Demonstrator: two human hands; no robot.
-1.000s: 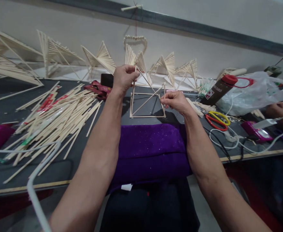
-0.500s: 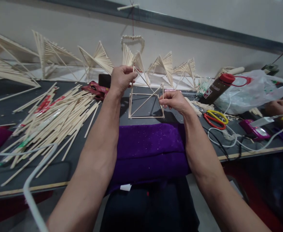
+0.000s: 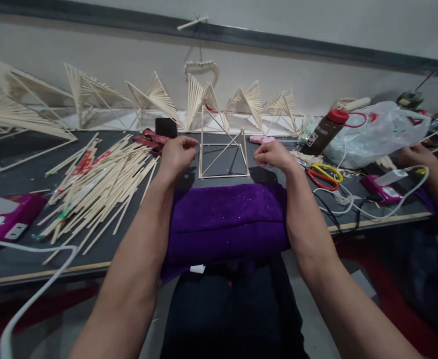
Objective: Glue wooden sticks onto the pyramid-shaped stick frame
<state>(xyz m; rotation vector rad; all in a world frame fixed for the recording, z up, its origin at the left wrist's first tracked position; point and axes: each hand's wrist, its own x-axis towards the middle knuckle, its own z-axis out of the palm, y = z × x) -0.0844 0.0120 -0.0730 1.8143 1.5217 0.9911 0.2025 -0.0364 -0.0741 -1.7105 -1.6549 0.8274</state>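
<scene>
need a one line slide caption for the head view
Left hand and right hand flank a stick frame without touching it, loose sticks heaped to the left.

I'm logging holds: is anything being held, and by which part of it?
Nothing visible is held: the left grip and right grip are both apart from the stick frame.

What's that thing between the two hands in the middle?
In the head view, a frame of thin sticks stands between the left hand and right hand.
</scene>
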